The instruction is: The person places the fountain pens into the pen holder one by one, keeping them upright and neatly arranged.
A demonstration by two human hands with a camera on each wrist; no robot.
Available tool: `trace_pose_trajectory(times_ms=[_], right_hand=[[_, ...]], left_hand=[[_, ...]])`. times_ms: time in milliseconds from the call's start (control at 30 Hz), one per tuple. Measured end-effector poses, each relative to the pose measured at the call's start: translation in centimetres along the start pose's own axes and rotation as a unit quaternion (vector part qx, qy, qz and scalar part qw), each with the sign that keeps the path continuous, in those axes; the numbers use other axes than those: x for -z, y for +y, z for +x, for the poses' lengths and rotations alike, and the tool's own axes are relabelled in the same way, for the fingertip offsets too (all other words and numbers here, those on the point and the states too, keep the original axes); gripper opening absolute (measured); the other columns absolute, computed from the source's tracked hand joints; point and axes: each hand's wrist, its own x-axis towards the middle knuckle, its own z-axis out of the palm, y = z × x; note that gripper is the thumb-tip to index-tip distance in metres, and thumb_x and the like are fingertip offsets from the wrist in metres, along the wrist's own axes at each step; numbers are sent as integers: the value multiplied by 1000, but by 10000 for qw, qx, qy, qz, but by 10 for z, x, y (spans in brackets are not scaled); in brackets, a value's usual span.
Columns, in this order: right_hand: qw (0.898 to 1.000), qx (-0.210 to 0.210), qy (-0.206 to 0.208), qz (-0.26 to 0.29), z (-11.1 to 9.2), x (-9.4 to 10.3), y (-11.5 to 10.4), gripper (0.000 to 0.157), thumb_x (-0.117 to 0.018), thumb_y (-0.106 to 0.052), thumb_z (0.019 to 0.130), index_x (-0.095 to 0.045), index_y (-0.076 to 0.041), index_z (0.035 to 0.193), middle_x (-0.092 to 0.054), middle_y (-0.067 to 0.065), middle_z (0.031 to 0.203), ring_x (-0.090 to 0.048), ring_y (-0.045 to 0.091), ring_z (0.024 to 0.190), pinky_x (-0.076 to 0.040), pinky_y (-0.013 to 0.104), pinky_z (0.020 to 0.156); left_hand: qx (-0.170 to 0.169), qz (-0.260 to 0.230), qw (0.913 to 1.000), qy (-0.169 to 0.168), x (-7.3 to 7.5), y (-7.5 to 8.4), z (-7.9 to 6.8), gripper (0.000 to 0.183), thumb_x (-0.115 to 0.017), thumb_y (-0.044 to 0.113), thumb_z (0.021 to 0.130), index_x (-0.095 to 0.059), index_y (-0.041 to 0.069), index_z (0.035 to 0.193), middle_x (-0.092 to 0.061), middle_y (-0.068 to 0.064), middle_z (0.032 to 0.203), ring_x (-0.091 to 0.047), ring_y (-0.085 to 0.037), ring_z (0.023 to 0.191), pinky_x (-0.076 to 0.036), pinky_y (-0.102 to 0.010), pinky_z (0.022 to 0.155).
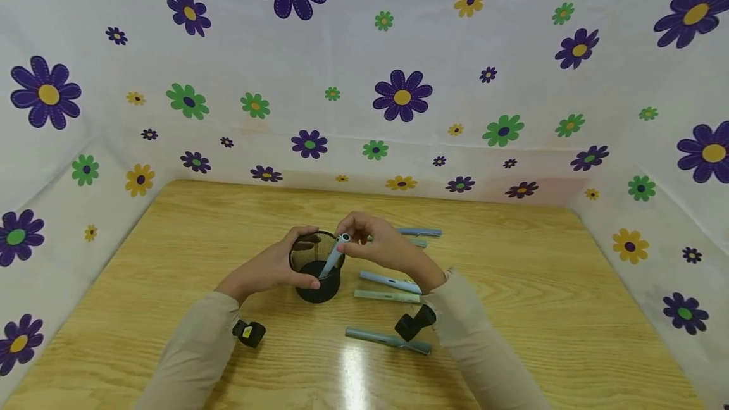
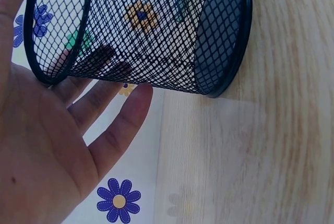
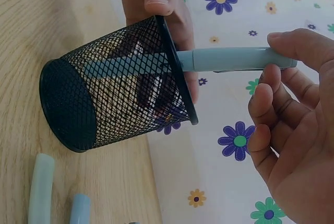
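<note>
A black mesh pen cup (image 1: 319, 290) stands on the wooden table with its mouth upward. My left hand (image 1: 273, 264) holds it from the left, thumb at the front and fingers behind the rim; in the left wrist view the fingers lie along the mesh (image 2: 156, 51). With thumb and fingertips, my right hand (image 1: 381, 242) pinches the capped end of a light blue pen (image 3: 229, 59). The pen's lower part is inside the cup, showing through the mesh in the right wrist view, while its cap sticks out above the rim.
Right of the cup lie a light blue pen (image 1: 390, 281), a pale green pen (image 1: 384, 296) and, nearer, a blue-green pen (image 1: 370, 335). Behind the right hand are a blue pen (image 1: 424, 231) and a green pen (image 1: 418, 243). A flowered cloth (image 1: 342, 169) surrounds the table (image 1: 512, 258).
</note>
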Motion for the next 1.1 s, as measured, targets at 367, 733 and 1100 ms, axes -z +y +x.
trace_pose_trajectory(times_ms=[367,733,1100], right_hand=[[9999,55,95,71,-4,7,2,25,-63,-8,92,-57,-4,116,-57,4,90,-51,14,73,-43,24,67],[9996,-73,254,-49,-12,22,2,24,-63,-9,92,-58,-4,116,-57,4,91,-51,16,75,-43,24,68],[9992,-28,393,112,-17,30,8,28,-63,-6,92,-54,0,118,-58,5,90,-49,11,71,-40,22,64]], left_hand=[[-91,-133,9999,-2,-2,1,0,102,-84,39,73,-20,20,151,-38,-12,150,-34,-34,141,-26,-58,113],[-105,-6,9999,20,-1,-3,2,101,-82,36,75,-19,14,151,-40,-17,148,-35,-37,140,-27,-59,112],[-160,25,9999,2,0,-4,3,100,-82,38,75,-20,14,150,-39,-18,149,-34,-37,141,-27,-59,112]])
